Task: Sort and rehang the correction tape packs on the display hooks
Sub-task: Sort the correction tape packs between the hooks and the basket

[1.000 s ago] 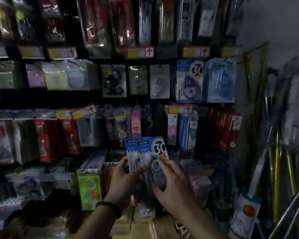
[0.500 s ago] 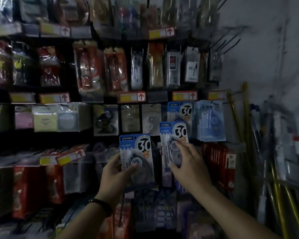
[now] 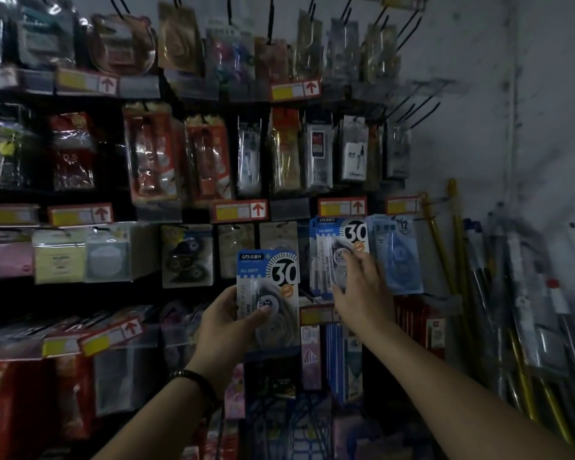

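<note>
While the left hand (image 3: 226, 322) grips one "30" correction tape pack (image 3: 269, 283) upright, thumb curled across its front, the right hand (image 3: 362, 290) reaches higher, fingers laid on a second "30" pack (image 3: 339, 247) just above its knuckles. Whether its thumb clamps that pack from behind cannot be told. A pale blue "12" pack (image 3: 397, 260) hangs just right of its fingertips.
</note>
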{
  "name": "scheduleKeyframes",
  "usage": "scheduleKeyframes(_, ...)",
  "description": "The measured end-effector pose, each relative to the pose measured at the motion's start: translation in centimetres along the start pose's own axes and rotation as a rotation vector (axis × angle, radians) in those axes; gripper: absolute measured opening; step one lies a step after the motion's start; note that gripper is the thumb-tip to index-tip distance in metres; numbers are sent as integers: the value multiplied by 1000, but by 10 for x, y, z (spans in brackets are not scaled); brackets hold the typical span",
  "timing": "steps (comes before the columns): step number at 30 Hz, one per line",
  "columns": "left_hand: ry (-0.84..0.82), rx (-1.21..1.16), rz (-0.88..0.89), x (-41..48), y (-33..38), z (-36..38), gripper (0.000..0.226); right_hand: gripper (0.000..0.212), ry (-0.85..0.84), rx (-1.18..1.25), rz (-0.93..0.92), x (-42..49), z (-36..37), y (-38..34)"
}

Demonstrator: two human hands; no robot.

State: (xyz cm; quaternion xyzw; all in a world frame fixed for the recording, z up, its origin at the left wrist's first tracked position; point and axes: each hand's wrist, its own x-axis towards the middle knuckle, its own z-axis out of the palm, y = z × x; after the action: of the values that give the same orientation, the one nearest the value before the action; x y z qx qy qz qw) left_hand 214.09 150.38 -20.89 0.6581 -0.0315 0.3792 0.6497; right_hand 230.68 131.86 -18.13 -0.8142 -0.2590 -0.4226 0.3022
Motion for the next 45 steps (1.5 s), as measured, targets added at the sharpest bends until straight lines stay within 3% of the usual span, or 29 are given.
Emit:
scheduleKeyframes(16,-37,-6,-3,6,-1,11,33,81,-68,26,-22,18,-2,9)
scheduleKeyframes(31,-39,8,-24,9,-5,13,33,77,-148,-149,0,32,8,13)
scheduleKeyframes(34,-29,2,-30,12,-5,14,34,63,-105,-152,-29,24,3,10)
scheduleKeyframes(38,6,16,-31,19,-4,21,32,46,1,22,-247,-2,-11,-5)
scheduleKeyframes(41,-25,-31,-31,22,-3,33,30,63,-85,81,-336,-22,-19,-19)
scheduleKeyframes(45,-92,-122,-29,23,-2,52,28,86,-187,120,-325,-37,-20,-24)
